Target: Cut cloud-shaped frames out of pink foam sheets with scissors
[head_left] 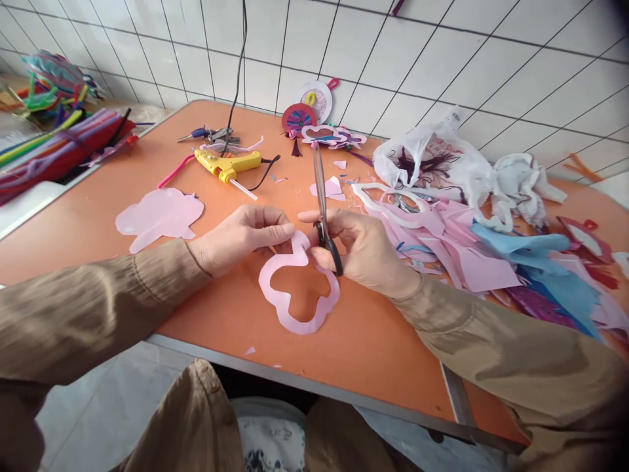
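Note:
My left hand (240,236) pinches the top of a pink paper outline (295,295) shaped like a lobed ring, which hangs over the orange table (383,341). My right hand (363,252) is closed round the black handles of a pair of scissors (322,203). The blades point up and away from me and look closed. Both hands meet at the upper edge of the pink outline.
A solid pink cut-out (160,216) lies at the left. A yellow glue gun (228,164) with a black cord sits behind it. Paper scraps (491,262) in pink and blue and a white plastic bag (432,160) fill the right. Pipe cleaners (54,147) lie far left.

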Demonstrator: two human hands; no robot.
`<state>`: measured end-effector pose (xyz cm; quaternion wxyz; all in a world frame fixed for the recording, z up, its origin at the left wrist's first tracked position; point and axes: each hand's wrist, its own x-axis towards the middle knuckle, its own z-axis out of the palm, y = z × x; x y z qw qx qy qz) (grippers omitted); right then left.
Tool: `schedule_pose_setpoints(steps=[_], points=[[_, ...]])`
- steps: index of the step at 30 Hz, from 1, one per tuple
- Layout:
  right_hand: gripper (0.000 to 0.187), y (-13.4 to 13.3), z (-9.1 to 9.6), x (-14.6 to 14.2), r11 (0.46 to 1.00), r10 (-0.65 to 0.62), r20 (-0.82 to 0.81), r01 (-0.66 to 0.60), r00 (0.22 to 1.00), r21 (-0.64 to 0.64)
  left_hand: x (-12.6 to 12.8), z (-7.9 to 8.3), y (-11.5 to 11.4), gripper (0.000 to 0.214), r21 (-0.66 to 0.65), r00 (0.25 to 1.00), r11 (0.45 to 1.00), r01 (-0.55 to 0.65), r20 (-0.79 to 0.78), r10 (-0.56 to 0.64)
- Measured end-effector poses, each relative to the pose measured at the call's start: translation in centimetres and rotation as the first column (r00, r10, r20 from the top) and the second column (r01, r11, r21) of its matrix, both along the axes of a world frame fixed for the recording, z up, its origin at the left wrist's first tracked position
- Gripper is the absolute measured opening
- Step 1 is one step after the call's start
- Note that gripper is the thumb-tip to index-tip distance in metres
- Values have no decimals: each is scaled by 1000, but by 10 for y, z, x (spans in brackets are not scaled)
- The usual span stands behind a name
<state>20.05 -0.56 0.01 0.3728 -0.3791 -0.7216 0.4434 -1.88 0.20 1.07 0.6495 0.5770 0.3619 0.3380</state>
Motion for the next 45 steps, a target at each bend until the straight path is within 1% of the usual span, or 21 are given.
schedule_pose_setpoints(steps=[3, 5, 7, 10, 11, 12, 14, 15, 18, 20, 21, 23, 24, 26, 27, 30, 32, 34, 37, 42, 45], points=[[35, 0, 0, -1, 999, 6, 9, -6, 1000, 31, 0, 2, 0, 29, 18, 1000, 1000, 4, -16, -4], [36, 1, 1, -1, 999, 3, 15, -4, 1000, 53, 0, 1, 0, 27, -2, 1000, 1000, 5, -2, -5], [37, 0, 1, 1, 994, -46, 2, 46, 999, 102, 1, 0, 1, 26, -31, 999, 999, -18, 29, 19], [41, -5, 6, 8, 965, -138, -49, 145, 989, 217, -1, -3, 2, 27, -74, 993, 993, -93, 62, 98], [41, -8, 9, 10, 964, -123, -52, 132, 991, 233, -2, -3, 2, 28, -88, 990, 989, -117, 73, 123], [37, -11, 12, 13, 965, -80, -68, 94, 994, 245, -3, -3, 3, 29, -101, 986, 986, -133, 90, 142], [29, -19, 20, 18, 977, 8, -28, -2, 1000, 215, -5, -1, 3, 29, -118, 977, 982, -145, 141, 162], [28, -23, 25, 20, 983, 24, 7, -25, 1000, 181, -6, 0, 4, 30, -123, 970, 980, -154, 168, 174], [29, -31, 38, 26, 985, 32, 51, -40, 998, 167, -9, 4, 4, 29, -137, 944, 961, -239, 197, 263], [31, -32, 43, 31, 980, 47, 26, -51, 999, 192, -10, 5, 4, 26, -146, 926, 940, -308, 183, 331], [33, -32, 44, 33, 987, 48, 41, -54, 998, 153, -10, 5, 4, 25, -151, 918, 931, -332, 177, 356], [37, -28, 42, 36, 995, 102, 106, -101, 989, -14, -10, 5, 4, 24, -167, 904, 918, -361, 180, 388], [39, -27, 39, 37, 981, 172, 127, -159, 977, -109, -10, 5, 4, 24, -177, 897, 912, -369, 189, 399], [36, -24, 31, 34, 957, 196, 122, -163, 973, -240, -9, 6, 4, 24, -199, 883, 905, -377, 217, 416], [34, -23, 28, 31, 941, 192, 127, -146, 973, -305, -9, 6, 3, 24, -208, 878, 903, -377, 231, 420], [32, -26, 22, 22, 902, 86, 149, -13, 985, -432, -7, 9, 2, 24, -234, 854, 891, -389, 271, 444], [31, -28, 23, 17, 882, 46, 149, 30, 988, -470, -7, 10, 2, 23, -254, 831, 876, -410, 293, 473], [30, -30, 25, 14, 869, 36, 143, 40, 989, -493, -6, 10, 2, 23, -274, 813, 863, -425, 304, 497], [30, -30, 27, 12, 855, 42, 134, 34, 990, -518, -5, 10, 1, 25, -303, 818, 857, -416, 286, 498], [42, -24, 24, 13, 851, 89, 156, 7, 984, -526, -1, 10, -3, 28, -318, 829, 852, -416, 254, 499], [49, -21, 19, 16, 850, 129, 132, -41, 983, -526, 1, 8, -4, 28, -317, 839, 862, -396, 255, 480]])
